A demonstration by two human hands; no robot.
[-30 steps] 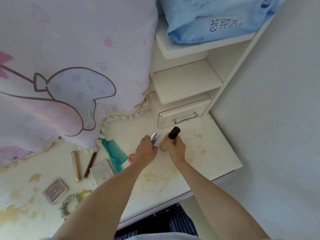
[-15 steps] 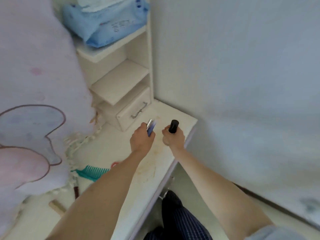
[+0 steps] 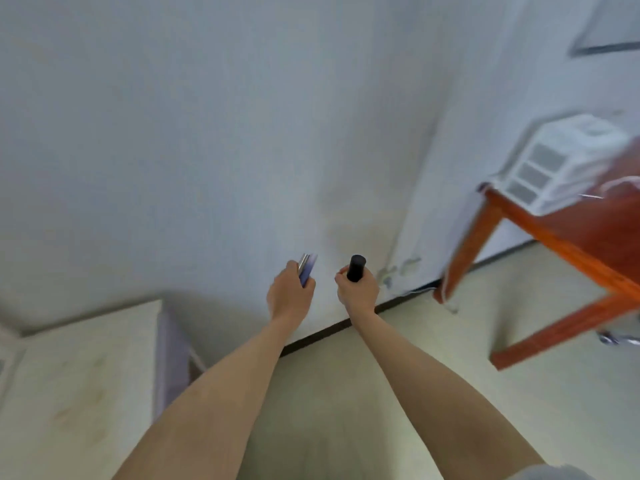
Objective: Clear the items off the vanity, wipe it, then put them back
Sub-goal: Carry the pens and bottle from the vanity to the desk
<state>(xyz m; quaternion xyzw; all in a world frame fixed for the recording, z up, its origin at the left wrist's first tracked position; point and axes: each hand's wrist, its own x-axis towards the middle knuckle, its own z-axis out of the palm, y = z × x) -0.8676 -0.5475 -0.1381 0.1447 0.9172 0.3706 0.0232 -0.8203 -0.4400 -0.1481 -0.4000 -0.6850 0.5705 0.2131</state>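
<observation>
Two hands grip items; red table right, vanity left.

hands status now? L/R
Left hand: closed, gripping small blue and silver items.
Right hand: closed around a black-capped bottle.

table: glossy reddish wood | bottle cap: matt black | vanity top: stained
</observation>
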